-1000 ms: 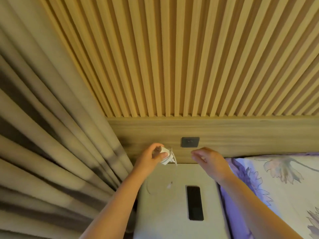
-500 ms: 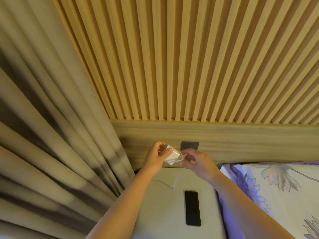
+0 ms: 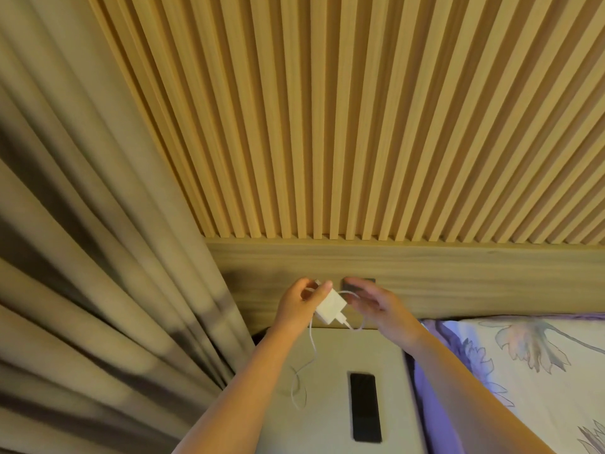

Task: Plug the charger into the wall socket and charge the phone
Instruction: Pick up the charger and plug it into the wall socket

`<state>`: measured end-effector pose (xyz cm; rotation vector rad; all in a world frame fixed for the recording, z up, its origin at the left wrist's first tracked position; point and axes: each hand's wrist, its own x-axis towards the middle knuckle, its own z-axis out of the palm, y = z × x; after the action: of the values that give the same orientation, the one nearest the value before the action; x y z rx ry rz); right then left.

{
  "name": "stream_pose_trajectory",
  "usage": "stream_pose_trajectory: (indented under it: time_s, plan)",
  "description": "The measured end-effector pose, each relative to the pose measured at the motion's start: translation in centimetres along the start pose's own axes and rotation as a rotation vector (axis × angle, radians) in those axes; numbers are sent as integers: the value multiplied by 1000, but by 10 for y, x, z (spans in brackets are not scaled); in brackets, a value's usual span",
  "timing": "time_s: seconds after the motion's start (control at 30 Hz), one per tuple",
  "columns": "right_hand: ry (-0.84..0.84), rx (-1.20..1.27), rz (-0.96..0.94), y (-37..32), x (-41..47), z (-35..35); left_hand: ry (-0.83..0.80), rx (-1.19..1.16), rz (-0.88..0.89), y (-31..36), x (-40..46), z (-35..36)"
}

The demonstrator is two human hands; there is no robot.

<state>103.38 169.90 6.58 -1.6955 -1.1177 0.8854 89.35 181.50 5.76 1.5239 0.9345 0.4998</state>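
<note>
The charger in my left hand and its cable are white. The phone, lower centre, is black. At lower right, cream bedding carries purple flowers. The curtain at left is beige.

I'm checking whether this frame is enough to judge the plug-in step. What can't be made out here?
- Wall socket: head view, mostly behind the right hand; its holes are unseen.
- Charger prongs: head view, hidden in the left hand.
- Cable free end: too thin to trace.
- Phone: screen dark, port too small.
</note>
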Motion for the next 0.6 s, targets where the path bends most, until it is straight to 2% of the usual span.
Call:
stream_pose_trajectory:
  time_s: [0.1, 0.17, 0.23, 0.33, 0.4, 0.5, 0.6]
  plan:
    - [77, -391, -16, 7, 4, 1, 10, 19, -45, 2, 4, 2]
    - [115, -434, -89, 3, 3, 4, 63, 94, -27, 5, 8, 5]
    - [58, -305, -101, -7, 0, 9, 117, 156, -18, 9, 11, 10]
    - [5, -303, -110, -6, 3, 19, 145, 176, -72, 15, 13, 17]
    - [73, -204, -42, 2, 6, 22, 77, 99, -114, 16, 14, 19]
    - [91, 216, 38, 11, 4, 18, -75, -103, -119, 13, 10, 19]
    - [83, 315, 48, 11, 1, 13, -162, -195, -106, 1, 10, 16]
